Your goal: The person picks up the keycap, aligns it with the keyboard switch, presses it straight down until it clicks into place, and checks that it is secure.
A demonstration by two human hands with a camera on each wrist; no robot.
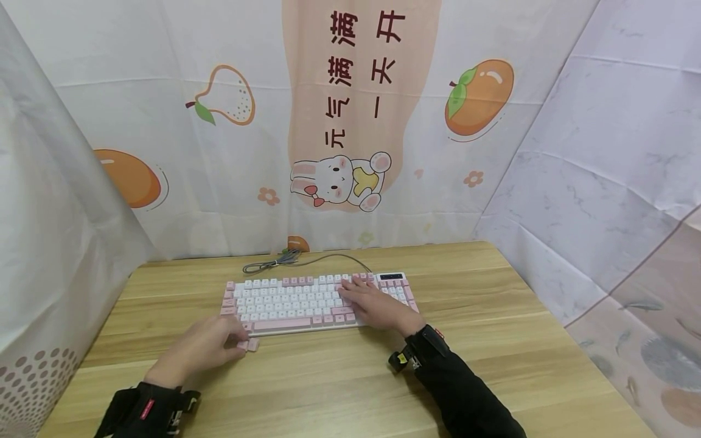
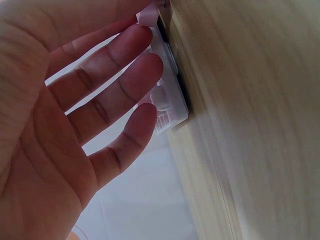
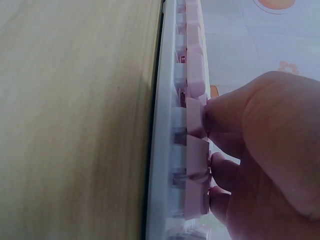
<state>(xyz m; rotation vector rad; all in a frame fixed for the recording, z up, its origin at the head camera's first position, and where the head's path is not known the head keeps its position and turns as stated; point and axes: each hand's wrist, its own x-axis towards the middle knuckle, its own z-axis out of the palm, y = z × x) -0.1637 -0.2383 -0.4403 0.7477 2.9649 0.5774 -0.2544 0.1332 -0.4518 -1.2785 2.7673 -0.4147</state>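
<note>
A white and pink keyboard (image 1: 290, 301) lies on the wooden table. At its lower left corner is my left hand (image 1: 205, 347), thumb and forefinger around a small pink keycap (image 2: 148, 16). Beside that one, another pink keycap (image 1: 253, 345) sits on the table just in front of the keyboard. The other left fingers are slightly bent and spread, as the left wrist view shows. My right hand (image 1: 378, 304) rests across the right part of the keyboard, its fingertips on the keys. Pink keys (image 3: 197, 157) stand right under its fingers in the right wrist view.
A grey cable (image 1: 287, 258), bundled at its left, runs behind the keyboard. The wooden table (image 1: 328, 389) meets a printed curtain (image 1: 246, 158) at the back. More cloth hangs on both sides.
</note>
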